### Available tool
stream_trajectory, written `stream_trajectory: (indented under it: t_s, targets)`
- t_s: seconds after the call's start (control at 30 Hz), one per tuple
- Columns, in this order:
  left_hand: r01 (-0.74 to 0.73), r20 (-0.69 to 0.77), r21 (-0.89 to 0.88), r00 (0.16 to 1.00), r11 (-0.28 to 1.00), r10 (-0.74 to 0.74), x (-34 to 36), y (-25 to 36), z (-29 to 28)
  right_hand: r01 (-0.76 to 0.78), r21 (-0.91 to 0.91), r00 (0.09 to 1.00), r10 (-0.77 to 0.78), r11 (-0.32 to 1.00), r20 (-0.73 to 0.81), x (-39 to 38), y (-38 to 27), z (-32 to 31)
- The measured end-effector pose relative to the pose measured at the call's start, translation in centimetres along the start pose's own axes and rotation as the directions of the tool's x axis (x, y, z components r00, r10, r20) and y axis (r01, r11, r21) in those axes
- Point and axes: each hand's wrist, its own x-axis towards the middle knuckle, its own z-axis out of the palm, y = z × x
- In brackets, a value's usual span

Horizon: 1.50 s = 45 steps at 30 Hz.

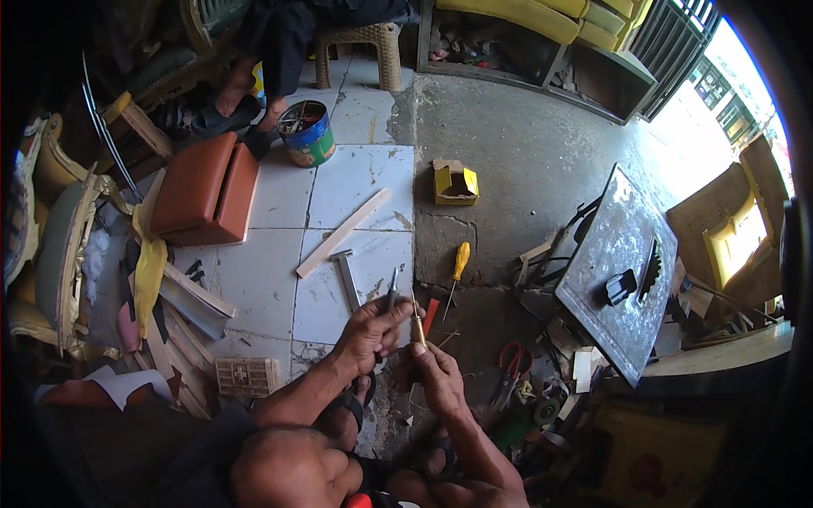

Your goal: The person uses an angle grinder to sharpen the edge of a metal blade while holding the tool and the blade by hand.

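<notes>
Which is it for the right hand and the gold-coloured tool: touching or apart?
Touching. The head view shows the right hand closed on the lower end of the gold-coloured tool, whose upper part sticks out.

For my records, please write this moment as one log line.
left hand: holds slim grey pointed tool; right hand: holds brass-coloured cylindrical tool; yellow-handled screwdriver: on floor
</notes>
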Motion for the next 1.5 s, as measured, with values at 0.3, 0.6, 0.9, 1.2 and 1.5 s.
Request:
stream_trajectory:
  t_s: [0.3,0.6,0.9,1.2,1.5]
  targets:
    - [-0.062,-0.109,0.005,0.992,0.998,0.062,0.2,-0.8,0.5,-0.047,-0.137,0.998,0.042,0.989,-0.043,0.2,-0.4,0.7]
    - [-0.023,-0.204,-0.082,0.979,0.996,0.006,0.4,-1.6,-0.1,-0.054,-0.190,0.997,0.043,0.980,-0.063,0.5,0.1,1.2]
    - [0.032,-0.071,-0.192,0.996,0.981,-0.046,0.4,-2.3,0.8,-0.069,-0.251,0.988,0.032,0.965,-0.148,-0.2,-0.3,1.3]
    - [0.051,-0.070,-0.307,0.995,0.950,-0.076,0.4,-2.5,0.1,-0.090,-0.248,0.992,0.065,0.965,-0.105,0.0,0.3,1.4]
    - [0.052,-0.073,-0.194,0.995,0.980,-0.067,0.4,-2.7,-0.5,-0.103,-0.257,0.989,0.072,0.961,-0.125,0.4,1.8,1.0]
